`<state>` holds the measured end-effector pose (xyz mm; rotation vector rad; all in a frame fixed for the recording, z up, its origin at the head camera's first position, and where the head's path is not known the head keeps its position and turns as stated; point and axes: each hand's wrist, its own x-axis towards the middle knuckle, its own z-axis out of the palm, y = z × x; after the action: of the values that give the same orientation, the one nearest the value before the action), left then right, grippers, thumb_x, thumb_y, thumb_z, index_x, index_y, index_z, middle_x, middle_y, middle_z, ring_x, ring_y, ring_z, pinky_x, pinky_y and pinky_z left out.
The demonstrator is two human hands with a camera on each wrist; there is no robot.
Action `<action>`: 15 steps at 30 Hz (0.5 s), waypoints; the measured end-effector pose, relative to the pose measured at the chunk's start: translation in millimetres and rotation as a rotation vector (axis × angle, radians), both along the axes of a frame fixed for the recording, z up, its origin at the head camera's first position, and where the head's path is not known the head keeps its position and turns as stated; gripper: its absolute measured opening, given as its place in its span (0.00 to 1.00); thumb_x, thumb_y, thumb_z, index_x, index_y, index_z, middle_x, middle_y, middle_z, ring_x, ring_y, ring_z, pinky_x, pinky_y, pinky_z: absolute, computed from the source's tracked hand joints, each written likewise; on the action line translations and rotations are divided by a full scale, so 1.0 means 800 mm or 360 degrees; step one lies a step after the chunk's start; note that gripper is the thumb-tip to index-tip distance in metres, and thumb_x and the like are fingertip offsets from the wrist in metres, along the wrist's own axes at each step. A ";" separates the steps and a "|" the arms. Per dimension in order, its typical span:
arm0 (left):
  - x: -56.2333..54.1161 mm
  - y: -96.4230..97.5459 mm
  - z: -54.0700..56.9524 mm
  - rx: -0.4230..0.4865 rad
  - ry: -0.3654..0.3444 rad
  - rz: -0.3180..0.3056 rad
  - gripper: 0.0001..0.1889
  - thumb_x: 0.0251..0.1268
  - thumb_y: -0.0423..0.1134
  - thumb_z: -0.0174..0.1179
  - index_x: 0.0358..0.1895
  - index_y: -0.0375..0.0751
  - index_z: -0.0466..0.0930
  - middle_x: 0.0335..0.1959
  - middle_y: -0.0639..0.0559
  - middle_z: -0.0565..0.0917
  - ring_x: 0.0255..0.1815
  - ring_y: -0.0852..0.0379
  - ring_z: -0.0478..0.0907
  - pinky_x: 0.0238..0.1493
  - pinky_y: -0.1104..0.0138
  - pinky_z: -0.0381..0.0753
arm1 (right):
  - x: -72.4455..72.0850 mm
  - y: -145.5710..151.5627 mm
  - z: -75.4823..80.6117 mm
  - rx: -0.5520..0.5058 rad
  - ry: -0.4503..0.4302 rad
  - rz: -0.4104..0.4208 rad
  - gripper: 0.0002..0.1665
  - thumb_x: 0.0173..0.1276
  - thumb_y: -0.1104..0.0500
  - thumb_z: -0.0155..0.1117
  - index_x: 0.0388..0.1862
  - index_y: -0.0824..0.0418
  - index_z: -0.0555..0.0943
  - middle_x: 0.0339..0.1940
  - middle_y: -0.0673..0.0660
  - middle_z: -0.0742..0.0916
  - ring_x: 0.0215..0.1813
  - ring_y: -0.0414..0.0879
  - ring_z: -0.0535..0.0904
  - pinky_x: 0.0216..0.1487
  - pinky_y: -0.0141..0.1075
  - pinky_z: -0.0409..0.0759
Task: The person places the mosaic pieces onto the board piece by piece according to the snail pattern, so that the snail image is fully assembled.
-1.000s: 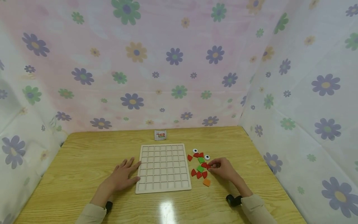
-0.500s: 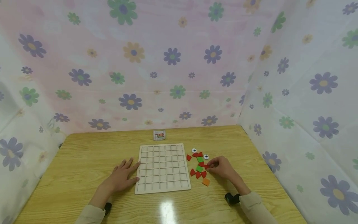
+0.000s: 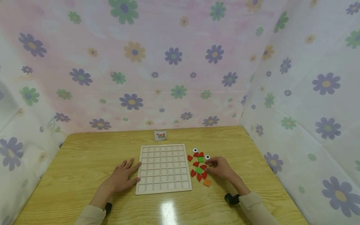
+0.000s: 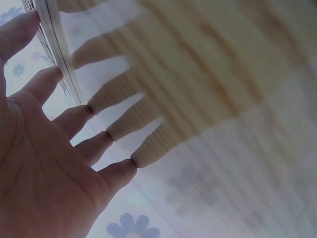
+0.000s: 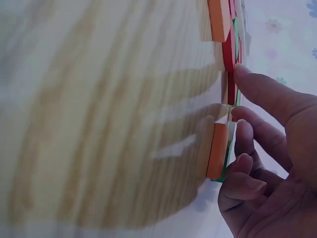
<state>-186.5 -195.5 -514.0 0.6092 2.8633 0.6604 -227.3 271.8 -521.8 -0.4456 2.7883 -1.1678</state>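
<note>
My left hand lies on the table with fingers spread, index fingertip and thumb at the left edge of a wooden grid board. In the left wrist view its fingertips touch the tabletop. Right of the board lies a loose group of red quarter-round tiles, such as this red tile, with an upper green tile and a lower green tile. Over their right side is my right hand, thumb and index finger apart; the thumb is at a red tile.
Two round eye tiles, a far one and a near one, lie beside the red tiles. An orange tile is nearest the front. A small picture card lies behind the board. Flowered cloth surrounds the wooden table.
The right hand has moved slightly left and parted its thumb and index finger from a pinch at a red tile. Two red tiles and the lower green tile have shifted left. The left hand stays put.
</note>
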 end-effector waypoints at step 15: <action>0.000 0.001 0.003 -0.0002 -0.0007 -0.0017 0.36 0.73 0.56 0.59 0.77 0.42 0.66 0.78 0.26 0.58 0.76 0.19 0.52 0.66 0.24 0.52 | -0.005 -0.012 -0.004 0.0101 0.0080 -0.0022 0.08 0.63 0.61 0.76 0.40 0.62 0.91 0.38 0.54 0.88 0.41 0.45 0.81 0.45 0.39 0.81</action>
<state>-186.5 -194.6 -511.7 0.6219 2.8543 0.6571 -231.1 262.6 -525.2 -0.4567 2.8662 -1.0819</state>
